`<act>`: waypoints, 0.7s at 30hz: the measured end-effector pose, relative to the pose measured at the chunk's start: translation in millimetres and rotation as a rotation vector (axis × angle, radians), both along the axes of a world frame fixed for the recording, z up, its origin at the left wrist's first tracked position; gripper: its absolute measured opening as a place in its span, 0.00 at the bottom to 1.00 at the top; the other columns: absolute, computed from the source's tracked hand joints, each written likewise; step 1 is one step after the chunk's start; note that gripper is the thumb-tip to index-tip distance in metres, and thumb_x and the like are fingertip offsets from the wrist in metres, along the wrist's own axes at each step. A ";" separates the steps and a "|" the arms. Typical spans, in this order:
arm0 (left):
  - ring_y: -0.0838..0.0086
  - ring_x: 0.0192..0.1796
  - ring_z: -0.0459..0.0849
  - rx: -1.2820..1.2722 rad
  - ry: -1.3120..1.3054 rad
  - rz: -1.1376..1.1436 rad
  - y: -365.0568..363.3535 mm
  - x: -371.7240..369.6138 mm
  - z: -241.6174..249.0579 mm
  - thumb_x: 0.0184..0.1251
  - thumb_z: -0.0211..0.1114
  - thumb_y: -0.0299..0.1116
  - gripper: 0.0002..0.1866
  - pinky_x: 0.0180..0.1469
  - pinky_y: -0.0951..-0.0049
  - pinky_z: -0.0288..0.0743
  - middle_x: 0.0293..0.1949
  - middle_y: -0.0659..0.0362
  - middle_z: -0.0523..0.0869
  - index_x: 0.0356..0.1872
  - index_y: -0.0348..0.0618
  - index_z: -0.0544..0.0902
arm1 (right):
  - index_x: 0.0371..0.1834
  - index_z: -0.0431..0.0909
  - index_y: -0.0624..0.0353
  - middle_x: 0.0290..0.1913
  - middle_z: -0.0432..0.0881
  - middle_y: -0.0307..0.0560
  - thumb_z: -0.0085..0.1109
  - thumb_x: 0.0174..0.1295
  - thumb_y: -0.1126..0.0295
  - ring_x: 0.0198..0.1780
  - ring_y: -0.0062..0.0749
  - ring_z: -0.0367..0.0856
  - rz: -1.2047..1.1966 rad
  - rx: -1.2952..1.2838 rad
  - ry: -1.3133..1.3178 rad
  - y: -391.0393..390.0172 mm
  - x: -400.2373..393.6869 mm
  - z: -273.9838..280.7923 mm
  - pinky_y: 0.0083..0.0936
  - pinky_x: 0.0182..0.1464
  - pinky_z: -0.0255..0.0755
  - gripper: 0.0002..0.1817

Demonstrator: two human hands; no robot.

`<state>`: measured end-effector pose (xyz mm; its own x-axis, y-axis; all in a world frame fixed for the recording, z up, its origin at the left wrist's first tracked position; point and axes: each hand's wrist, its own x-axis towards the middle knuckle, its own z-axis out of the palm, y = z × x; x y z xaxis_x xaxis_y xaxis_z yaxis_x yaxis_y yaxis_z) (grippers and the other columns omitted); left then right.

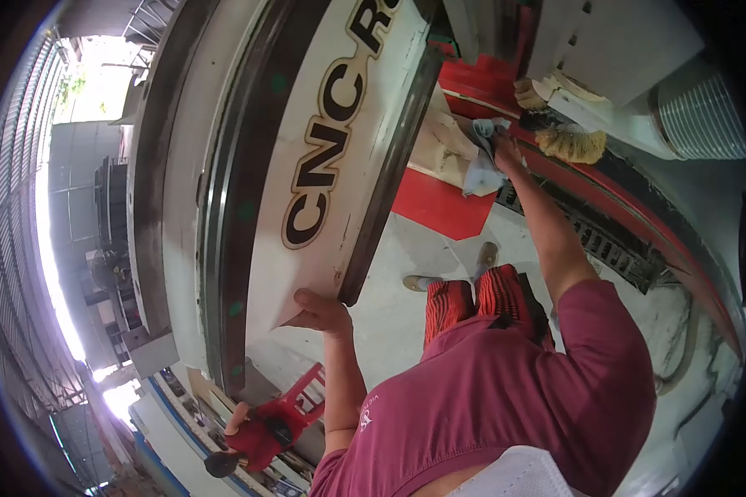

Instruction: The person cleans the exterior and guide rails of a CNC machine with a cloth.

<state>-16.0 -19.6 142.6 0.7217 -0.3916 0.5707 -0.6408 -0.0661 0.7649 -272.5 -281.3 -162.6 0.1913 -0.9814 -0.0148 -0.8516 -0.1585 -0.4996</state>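
Note:
My left hand (319,315) grips the lower end of a white panel (294,273) lettered "CNC R…", part of a large machine beam. Its thumb rests on the panel's face, and the other fingers are partly hidden at the edge. Over on the right, my right arm reaches out to the red and cream machine base. My right hand (506,153) is closed around a crumpled pale blue-grey cloth (482,176), pressed close to a cream-coloured surface (441,149).
A bristle brush skirt (574,145) and a ribbed grey hose (703,120) are at the upper right. A red panel (439,203) stands above the concrete floor (389,273). Another person (265,431) in red is at the lower left. A dark slotted rail (605,240) runs along the right.

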 end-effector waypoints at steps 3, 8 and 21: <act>0.62 0.54 0.67 -0.030 0.029 0.002 -8.9 -12.7 11.9 0.67 0.47 0.36 0.35 0.55 0.62 0.67 0.57 0.42 0.61 0.64 0.30 0.38 | 0.51 0.69 0.61 0.56 0.66 0.58 0.45 0.56 0.74 0.57 0.51 0.67 -0.081 0.126 0.277 28.5 -16.9 -6.1 0.41 0.58 0.63 0.18; 0.56 0.57 0.67 -0.012 0.037 -0.010 -1.7 -4.4 4.9 0.64 0.50 0.39 0.39 0.55 0.58 0.69 0.60 0.38 0.55 0.64 0.34 0.35 | 0.51 0.66 0.62 0.51 0.72 0.61 0.47 0.55 0.71 0.52 0.54 0.72 -0.080 0.507 0.174 62.5 -72.5 5.9 0.45 0.56 0.62 0.19; 0.62 0.56 0.66 -0.071 0.025 0.097 0.8 -0.4 -1.4 0.69 0.47 0.40 0.33 0.56 0.62 0.66 0.59 0.43 0.58 0.64 0.35 0.40 | 0.54 0.63 0.65 0.50 0.66 0.62 0.48 0.50 0.75 0.53 0.57 0.67 0.061 0.203 0.094 134.9 -19.6 -50.0 0.48 0.58 0.57 0.24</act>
